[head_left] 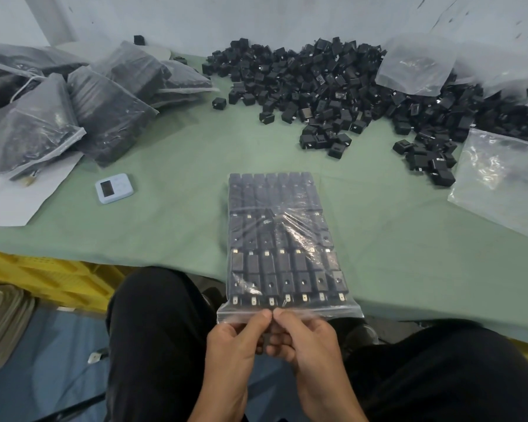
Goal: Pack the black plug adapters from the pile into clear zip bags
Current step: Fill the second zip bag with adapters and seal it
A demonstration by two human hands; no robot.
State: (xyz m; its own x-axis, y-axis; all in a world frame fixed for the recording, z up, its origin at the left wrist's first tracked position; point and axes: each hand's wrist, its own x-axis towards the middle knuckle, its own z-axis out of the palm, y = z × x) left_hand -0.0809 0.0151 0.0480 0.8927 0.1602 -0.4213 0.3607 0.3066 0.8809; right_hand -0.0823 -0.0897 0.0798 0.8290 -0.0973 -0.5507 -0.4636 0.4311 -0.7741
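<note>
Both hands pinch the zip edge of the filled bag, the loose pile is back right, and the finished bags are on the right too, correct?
No: the head view shows the finished bags on the left. The rest holds: the left hand and right hand pinch the zip edge of the filled bag, and the loose pile is back right.

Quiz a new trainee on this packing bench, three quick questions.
1. True or false: the left hand and right hand both pinch the zip edge of the filled bag.
2. Where is the loose adapter pile? A) at the back of the table B) in a yellow crate C) on the lap
3. Fill in: the small blue device lies ___ of the filled bag.
Key: 1 true; 2 A; 3 left.
</note>
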